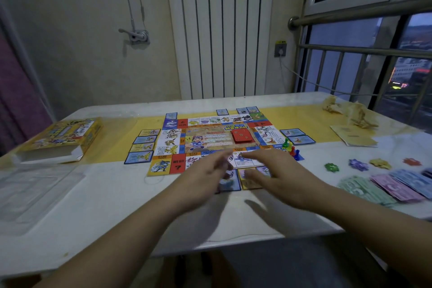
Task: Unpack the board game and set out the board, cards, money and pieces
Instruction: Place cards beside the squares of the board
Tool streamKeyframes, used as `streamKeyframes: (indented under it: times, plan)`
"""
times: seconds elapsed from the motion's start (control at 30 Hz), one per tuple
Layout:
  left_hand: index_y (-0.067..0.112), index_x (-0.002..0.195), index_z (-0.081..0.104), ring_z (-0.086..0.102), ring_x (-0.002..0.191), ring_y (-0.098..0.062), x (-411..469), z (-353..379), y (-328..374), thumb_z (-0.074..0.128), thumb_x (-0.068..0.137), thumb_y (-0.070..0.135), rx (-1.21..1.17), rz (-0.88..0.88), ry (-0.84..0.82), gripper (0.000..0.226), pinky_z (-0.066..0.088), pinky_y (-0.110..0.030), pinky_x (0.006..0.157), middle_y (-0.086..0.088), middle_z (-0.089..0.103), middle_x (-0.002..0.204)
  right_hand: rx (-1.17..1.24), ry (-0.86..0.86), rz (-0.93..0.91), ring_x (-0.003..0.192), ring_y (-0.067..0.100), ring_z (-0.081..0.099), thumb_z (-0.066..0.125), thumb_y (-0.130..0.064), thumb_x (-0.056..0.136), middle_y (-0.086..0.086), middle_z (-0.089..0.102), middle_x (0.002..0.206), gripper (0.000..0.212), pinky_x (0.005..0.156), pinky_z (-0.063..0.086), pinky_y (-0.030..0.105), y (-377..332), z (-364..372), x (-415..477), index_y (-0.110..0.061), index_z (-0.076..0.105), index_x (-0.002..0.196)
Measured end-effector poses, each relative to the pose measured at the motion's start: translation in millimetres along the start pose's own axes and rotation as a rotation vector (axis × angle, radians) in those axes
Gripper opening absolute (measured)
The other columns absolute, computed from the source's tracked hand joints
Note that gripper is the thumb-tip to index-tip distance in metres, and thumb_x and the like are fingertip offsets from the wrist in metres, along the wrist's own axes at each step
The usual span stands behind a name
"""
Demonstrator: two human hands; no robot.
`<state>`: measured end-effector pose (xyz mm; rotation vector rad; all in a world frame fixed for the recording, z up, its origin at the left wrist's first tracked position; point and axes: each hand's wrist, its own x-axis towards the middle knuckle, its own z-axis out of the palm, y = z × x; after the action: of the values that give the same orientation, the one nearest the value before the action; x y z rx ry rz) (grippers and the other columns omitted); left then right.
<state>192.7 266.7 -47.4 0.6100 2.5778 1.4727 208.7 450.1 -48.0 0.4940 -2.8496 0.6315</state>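
The game board [210, 140] lies flat in the middle of the table, with a red card stack [242, 136] on its centre. Blue and yellow cards line its left side [142, 145], far edge [222, 112] and right side [297, 136]. Coloured pawns [291, 147] stand at the board's near right corner. My left hand [205, 177] and my right hand [278, 173] hover with fingers stretched out over cards [233, 182] at the board's near edge, holding nothing. Paper money [397, 186] is fanned out at the right, behind it several small coloured tokens [357, 164].
The yellow game box [63, 135] sits at the table's left, with a clear plastic sheet [35, 192] in front of it. A booklet [353, 138] and crumpled wrapping [350, 110] lie at the far right. A radiator and a window railing stand behind the table.
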Motion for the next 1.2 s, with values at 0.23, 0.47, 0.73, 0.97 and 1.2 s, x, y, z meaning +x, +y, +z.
streamKeyframes:
  times: [0.23,0.47,0.73,0.97,1.2]
  plan:
    - [0.01,0.105,0.063,0.069,0.064,-0.02,-9,2,13,0.031,0.087,0.061,-1.02,-0.35,-0.114,0.063,0.057,-0.027,0.051,-0.01,0.07,0.079,0.842,0.027,0.208,0.07,0.009,0.065,0.071,-0.029,0.08,-0.002,0.07,0.074,0.018,0.067,0.053,0.022,-26,1,19,-0.013,0.065,0.08]
    - [0.004,0.116,0.057,0.071,0.08,-0.029,-15,-8,1,0.049,0.091,0.025,-1.082,-0.355,-0.184,0.034,0.059,-0.039,0.062,-0.023,0.068,0.104,0.999,-0.08,0.302,0.055,0.005,0.061,0.067,-0.016,0.083,-0.001,0.066,0.059,0.017,0.053,0.046,0.018,-31,7,24,-0.004,0.062,0.072]
    - [0.007,0.109,0.058,0.072,0.076,-0.018,-17,-2,-13,0.045,0.096,0.001,-0.852,-0.193,-0.016,0.02,0.06,-0.032,0.066,-0.011,0.073,0.087,1.041,-0.118,0.368,0.066,0.01,0.06,0.065,-0.021,0.084,0.001,0.068,0.068,0.015,0.072,0.046,0.028,-30,18,24,-0.011,0.068,0.074]
    - [0.011,0.098,0.063,0.069,0.078,-0.021,-5,5,-7,0.053,0.091,0.0,-0.791,-0.129,0.096,0.017,0.058,-0.029,0.066,-0.012,0.072,0.087,1.079,0.044,0.366,0.077,0.024,0.057,0.071,-0.013,0.079,0.012,0.063,0.072,0.018,0.076,0.047,0.033,-30,16,23,-0.009,0.059,0.067]
    - [0.015,0.092,0.065,0.067,0.066,-0.012,10,9,0,0.061,0.087,0.005,-0.747,-0.177,0.095,0.012,0.053,-0.023,0.056,-0.003,0.072,0.077,0.951,-0.018,0.323,0.056,0.004,0.054,0.065,-0.017,0.086,-0.002,0.064,0.065,0.015,0.07,0.045,0.024,-13,0,30,-0.013,0.065,0.071]
